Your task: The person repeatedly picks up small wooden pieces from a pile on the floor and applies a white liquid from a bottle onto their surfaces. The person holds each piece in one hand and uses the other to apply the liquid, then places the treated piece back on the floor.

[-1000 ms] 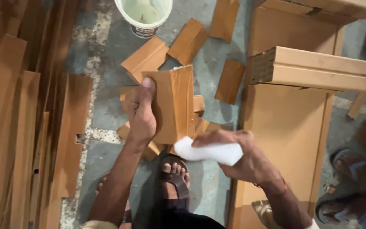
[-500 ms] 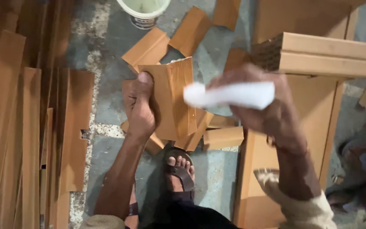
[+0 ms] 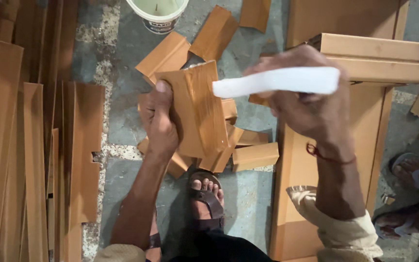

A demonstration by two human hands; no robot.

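Gripping a short orange-brown wooden piece (image 3: 197,114) in our left hand (image 3: 160,121), fingers wrapped round its left edge and thumb on top, we hold it upright above the floor (image 3: 122,53). Our right hand (image 3: 311,104) is clenched around a white folded pad (image 3: 277,81), raised just right of the piece. Below lie scattered offcuts (image 3: 255,155) and our sandalled foot (image 3: 208,199). A white bucket (image 3: 158,12) stands ahead, long boards (image 3: 30,160) left, stacked panels (image 3: 379,56) right, and another person's foot (image 3: 413,172) at the far right.
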